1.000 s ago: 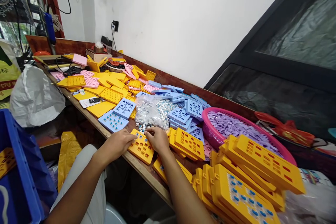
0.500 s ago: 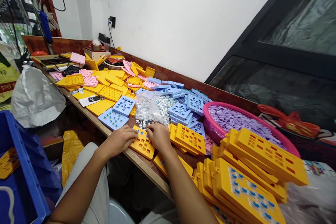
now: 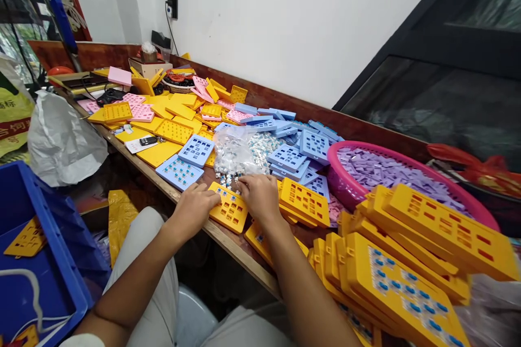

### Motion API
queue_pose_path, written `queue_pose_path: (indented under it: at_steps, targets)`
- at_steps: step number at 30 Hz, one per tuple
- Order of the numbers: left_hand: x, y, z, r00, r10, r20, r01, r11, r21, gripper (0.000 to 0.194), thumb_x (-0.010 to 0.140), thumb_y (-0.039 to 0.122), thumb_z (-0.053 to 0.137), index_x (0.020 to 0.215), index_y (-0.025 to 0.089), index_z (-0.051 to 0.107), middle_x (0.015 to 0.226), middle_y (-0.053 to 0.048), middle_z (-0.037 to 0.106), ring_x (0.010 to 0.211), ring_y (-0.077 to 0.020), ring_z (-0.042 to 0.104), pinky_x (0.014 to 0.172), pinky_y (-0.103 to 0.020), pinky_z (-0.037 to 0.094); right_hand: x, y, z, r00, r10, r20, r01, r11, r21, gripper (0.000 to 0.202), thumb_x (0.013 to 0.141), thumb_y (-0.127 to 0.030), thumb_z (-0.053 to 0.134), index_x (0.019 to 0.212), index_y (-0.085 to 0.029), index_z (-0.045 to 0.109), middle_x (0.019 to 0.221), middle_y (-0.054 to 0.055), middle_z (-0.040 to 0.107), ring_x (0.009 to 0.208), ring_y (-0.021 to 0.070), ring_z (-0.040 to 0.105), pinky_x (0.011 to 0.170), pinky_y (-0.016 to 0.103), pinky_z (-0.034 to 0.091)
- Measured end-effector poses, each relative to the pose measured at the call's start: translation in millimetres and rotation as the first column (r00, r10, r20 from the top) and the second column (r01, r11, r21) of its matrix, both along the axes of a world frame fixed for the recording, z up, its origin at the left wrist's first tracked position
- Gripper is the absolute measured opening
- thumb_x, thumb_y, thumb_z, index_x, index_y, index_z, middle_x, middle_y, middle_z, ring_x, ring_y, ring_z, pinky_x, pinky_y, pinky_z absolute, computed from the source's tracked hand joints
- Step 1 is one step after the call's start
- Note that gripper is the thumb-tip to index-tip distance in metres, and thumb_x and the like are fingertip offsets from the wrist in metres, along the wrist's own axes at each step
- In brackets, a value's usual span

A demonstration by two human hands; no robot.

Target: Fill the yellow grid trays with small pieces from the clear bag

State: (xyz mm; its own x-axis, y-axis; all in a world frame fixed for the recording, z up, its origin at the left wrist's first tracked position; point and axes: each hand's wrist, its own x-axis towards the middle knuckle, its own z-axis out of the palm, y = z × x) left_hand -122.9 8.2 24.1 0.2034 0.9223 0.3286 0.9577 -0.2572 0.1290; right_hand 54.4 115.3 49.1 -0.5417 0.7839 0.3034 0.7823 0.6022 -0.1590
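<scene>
The yellow plate (image 3: 231, 210), a rounded slab pierced with rows of square openings, lies flat on the table (image 3: 244, 261) between the left grip (image 3: 196, 207) and the right grip (image 3: 259, 196), its left edge touching the left fingers. Blue-topped switches fill a few openings nearest the right fingertips; the rest gape. More small white-and-blue switches (image 3: 226, 179) lie scattered just beyond the right grip's fingertips.

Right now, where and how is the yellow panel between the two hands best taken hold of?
Probably by its opposite side edges, from the near side: the yellow panel lies flat, holed face up, by the table edge, while small white-and-blue pieces lie beyond its far end.
</scene>
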Motion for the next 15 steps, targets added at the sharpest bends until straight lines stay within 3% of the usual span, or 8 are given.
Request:
queue_pose_path:
  at_steps: [5, 9, 15]
  targets:
    - [-20.2, 4.7, -20.8, 0.963, -0.064, 0.263, 0.057, 0.998, 0.034, 0.023, 0.098, 0.019, 0.056, 0.108, 0.03, 0.075, 0.102, -0.002, 0.077, 0.095, -0.0222, 0.063, 0.086, -0.037, 0.046, 16.9, -19.8, 8.5, 0.953, 0.269, 0.138, -0.256, 0.961, -0.104, 0.014, 0.093, -0.019, 0.065, 0.095, -0.026, 0.077, 0.095, 0.004, 0.078, 0.094, 0.0223, 0.066, 0.088, 0.035, 0.037]
    - [-27.9, 9.2, -25.7, 0.908, -0.106, 0.405, 0.1, 0.994, 0.035, 0.02, 0.098, 0.025, 0.059, 0.11, 0.029, 0.075, 0.106, -0.002, 0.077, 0.098, -0.0218, 0.064, 0.088, -0.036, 0.049, 20.8, -25.9, -4.4, 0.955, 0.285, 0.083, -0.279, 0.957, -0.082, 0.011, 0.095, -0.021, 0.065, 0.095, -0.024, 0.076, 0.091, 0.003, 0.075, 0.089, 0.02, 0.065, 0.084, 0.033, 0.039]
    - [-23.7, 11.1, -22.0, 0.868, -0.147, 0.474, 0.129, 0.989, 0.07, 0.023, 0.099, 0.016, 0.054, 0.103, 0.024, 0.075, 0.112, -0.002, 0.076, 0.104, -0.0209, 0.062, 0.095, -0.036, 0.051, 20.8, -22.9, -19.0, 0.948, 0.308, -0.077, -0.314, 0.945, -0.088, 0.012, 0.095, -0.018, 0.063, 0.096, -0.023, 0.075, 0.095, 0.004, 0.075, 0.091, 0.0201, 0.065, 0.086, 0.032, 0.042]
